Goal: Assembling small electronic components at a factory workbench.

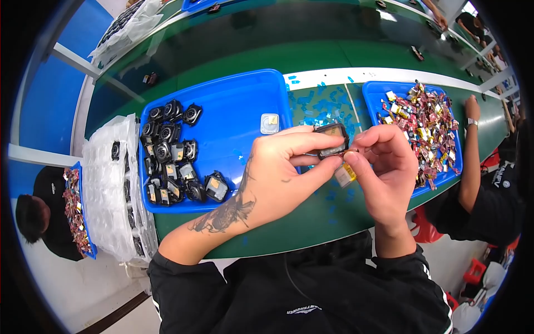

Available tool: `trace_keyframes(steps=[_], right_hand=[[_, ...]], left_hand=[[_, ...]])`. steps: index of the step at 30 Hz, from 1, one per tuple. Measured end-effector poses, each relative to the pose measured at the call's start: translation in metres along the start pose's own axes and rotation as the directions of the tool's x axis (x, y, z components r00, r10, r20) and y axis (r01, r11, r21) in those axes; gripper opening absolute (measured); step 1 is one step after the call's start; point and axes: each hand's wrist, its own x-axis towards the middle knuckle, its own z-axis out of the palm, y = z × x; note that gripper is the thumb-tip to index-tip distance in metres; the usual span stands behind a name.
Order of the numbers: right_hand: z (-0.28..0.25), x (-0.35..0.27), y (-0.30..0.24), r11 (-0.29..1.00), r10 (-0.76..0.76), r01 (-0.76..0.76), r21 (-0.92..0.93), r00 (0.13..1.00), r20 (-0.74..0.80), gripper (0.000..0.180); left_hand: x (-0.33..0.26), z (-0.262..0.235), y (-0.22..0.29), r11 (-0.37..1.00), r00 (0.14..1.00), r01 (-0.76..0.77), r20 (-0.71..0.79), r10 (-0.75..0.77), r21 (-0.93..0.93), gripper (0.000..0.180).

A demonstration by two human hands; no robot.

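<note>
Both hands meet above the green workbench (pixel 311 217), just in front of the person's chest. The left hand (pixel 278 172) pinches a small black square module (pixel 331 139) between thumb and fingers, holding it up off the bench, while the right hand (pixel 386 164) closes its fingertips on the module's right edge, where a small yellowish pouch cell (pixel 345 175) hangs just beneath. Behind the left hand lies a large blue tray (pixel 239 100) with a cluster of similar black modules (pixel 172 156) along its left side and a single pale square part (pixel 270 123) near its right rim. To the right, a second blue tray (pixel 378 92) holds a heap of red and yellow pouch cells (pixel 425 125). A neighbouring person's forearm (pixel 470 161) rests beside that tray.
</note>
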Motion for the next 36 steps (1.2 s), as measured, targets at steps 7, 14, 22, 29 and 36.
trace_keyframes(steps=[7,14,22,29,36], right_hand=[[0.009,0.0,0.01,0.993,-0.118,0.114,-0.031,0.98,-0.162,0.024],[0.005,0.007,0.01,0.959,-0.184,0.16,-0.235,0.98,-0.082,0.03],[0.007,0.007,0.008,0.947,-0.102,0.08,-0.312,0.993,-0.056,0.04],[0.018,0.012,0.013,0.987,-0.023,0.024,-0.156,1.0,0.011,0.043],[-0.007,0.112,0.009,0.947,0.138,-0.06,-0.315,0.964,0.229,0.035]], left_hand=[[-0.001,0.003,-0.006,0.995,0.998,-0.052,-0.026,0.05,-0.085,0.035],[0.0,0.005,-0.013,0.99,0.993,-0.088,-0.081,0.08,-0.106,0.032],[-0.004,0.007,-0.012,0.992,0.997,-0.021,-0.074,0.011,-0.127,0.029],[-0.007,0.003,-0.018,0.967,0.989,-0.082,-0.139,0.049,-0.242,0.032],[0.026,-0.067,-0.001,0.586,0.966,-0.092,-0.071,0.248,0.805,0.038]])
